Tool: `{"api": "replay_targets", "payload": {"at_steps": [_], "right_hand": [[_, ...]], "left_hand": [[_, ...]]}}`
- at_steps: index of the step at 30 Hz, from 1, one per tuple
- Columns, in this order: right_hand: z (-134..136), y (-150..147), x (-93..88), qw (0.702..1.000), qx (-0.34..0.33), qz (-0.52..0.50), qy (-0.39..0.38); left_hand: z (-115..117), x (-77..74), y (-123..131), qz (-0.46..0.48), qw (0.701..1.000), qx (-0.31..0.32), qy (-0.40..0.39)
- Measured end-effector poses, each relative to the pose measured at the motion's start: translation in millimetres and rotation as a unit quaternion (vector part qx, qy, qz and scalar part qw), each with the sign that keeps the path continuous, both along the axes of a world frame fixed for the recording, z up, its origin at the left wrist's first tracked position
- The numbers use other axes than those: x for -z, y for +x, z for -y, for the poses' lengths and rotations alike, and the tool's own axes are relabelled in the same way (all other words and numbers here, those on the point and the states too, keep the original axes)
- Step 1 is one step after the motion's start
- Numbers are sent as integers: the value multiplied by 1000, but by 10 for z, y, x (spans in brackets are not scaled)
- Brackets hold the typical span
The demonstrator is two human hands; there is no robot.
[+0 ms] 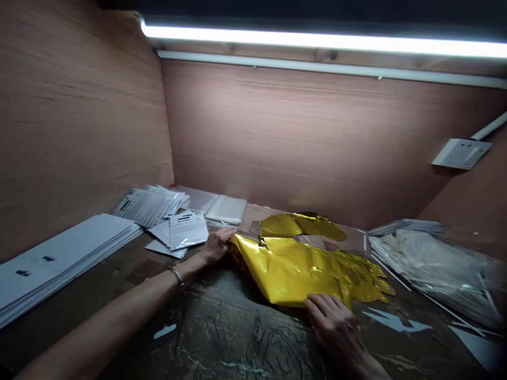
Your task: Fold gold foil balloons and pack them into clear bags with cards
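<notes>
A crumpled gold foil balloon (293, 272) lies flat on the dark worn tabletop, with a scalloped edge at its right end. My left hand (216, 246), with a thin bracelet at the wrist, holds its left corner. My right hand (332, 324) grips its lower edge, fingers on top of the foil. A second gold foil piece (301, 225) lies just behind it, partly overlapped. Printed paper sheets (186, 230) lie close behind my left hand.
A stack of white boards (55, 258) lies at the left. Further printed cards (146, 207) and clear plastic bags (225, 209) stand by the back wall. At the right lie a plastic bag of white items (430, 269) and thin white sticks (390, 272). Wooden walls enclose the bench.
</notes>
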State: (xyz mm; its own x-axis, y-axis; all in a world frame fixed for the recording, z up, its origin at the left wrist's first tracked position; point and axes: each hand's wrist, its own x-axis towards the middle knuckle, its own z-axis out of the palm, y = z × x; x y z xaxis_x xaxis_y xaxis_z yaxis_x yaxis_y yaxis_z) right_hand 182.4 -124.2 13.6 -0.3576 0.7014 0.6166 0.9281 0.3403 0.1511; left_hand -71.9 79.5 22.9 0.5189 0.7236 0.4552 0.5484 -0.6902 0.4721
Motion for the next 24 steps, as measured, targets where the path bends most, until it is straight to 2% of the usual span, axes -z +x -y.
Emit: {"api": "replay_targets", "payload": {"at_steps": [4,7,12,16,19,22,24], "right_hand": [[-98,41,-141,999,24,-34,27],[-200,158,-296,995,72,-69,13],[-337,381,-621,974,158,-153,-43],[-520,572,-959,957,197,-186,-103],[-744,657,-1098,950,226,-127,-174],[-811,560,-1042,951,237,-80,-183],[-641,416,-906,966,192,-52,-163]], "left_hand": [[-228,-27,74,21,998,-37,-47],[-348,-75,119,42,994,-26,-99],[-333,-166,237,90,970,3,-227],[-138,-266,261,111,923,-2,-368],[109,-326,168,89,873,-6,-480],[428,-322,23,84,837,-29,-541],[639,-282,-80,102,812,-46,-573]]}}
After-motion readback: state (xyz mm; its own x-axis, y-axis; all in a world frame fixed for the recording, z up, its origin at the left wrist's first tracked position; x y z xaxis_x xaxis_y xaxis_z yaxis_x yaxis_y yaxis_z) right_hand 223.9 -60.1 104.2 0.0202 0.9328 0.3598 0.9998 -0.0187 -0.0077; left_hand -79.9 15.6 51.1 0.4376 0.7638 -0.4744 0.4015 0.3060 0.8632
